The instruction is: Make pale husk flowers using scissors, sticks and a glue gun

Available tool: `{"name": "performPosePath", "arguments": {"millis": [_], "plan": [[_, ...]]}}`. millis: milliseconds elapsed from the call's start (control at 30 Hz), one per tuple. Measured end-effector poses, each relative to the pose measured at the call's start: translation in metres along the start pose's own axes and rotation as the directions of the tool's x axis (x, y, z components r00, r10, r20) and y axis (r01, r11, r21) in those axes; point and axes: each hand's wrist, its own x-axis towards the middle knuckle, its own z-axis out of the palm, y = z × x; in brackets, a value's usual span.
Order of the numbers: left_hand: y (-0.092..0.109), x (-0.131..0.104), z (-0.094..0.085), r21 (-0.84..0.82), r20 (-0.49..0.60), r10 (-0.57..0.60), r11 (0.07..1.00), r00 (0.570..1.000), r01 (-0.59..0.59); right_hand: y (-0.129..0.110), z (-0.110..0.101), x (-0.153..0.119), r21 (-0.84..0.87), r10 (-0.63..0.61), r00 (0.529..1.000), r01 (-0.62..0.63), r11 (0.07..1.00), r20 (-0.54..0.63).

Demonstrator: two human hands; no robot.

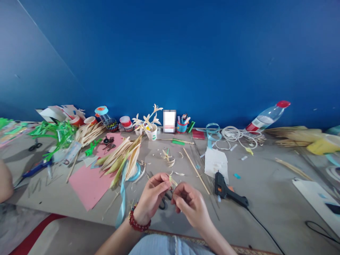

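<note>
Near the table's front edge, my left hand [154,194], with a red bead bracelet at its wrist, pinches a small pale husk flower [172,180] between thumb and fingers. Close on its right, my right hand [188,202] has thumb and fingers pressed together; whatever it holds is too small to make out. Dark scissors [162,204] lie partly hidden beneath my hands. Just beyond them, another pale husk flower [166,154] rests on the table among loose curled husk pieces.
A black glue gun [230,191] lies at right beside a white paper [216,163]. Husks [124,156], pink paper [91,184] and blue ribbon [122,202] lie left. A cup of husk flowers [151,133] and a tilted bottle [268,117] stand behind. Another person's arm [4,181] shows far left.
</note>
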Motion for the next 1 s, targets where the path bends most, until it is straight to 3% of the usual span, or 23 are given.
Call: {"name": "performPosePath", "arguments": {"millis": [500, 833, 1000], "plan": [[-0.002, -0.002, 0.007, -0.108, 0.085, -0.025, 0.994, 0.996, 0.034, 0.002, 0.004, 0.000, 0.031, -0.016, 1.000, 0.017, 0.999, -0.012], [0.000, -0.003, 0.004, -0.040, 0.078, 0.068, 0.997, 0.995, -0.065, 0.004, 0.003, 0.000, -0.090, -0.118, 0.993, 0.116, 0.989, -0.019], [0.001, -0.002, 0.004, -0.024, 0.052, 0.065, 0.998, 0.997, -0.064, 0.005, 0.004, 0.000, -0.093, -0.110, 0.994, 0.108, 0.990, -0.020]]}}
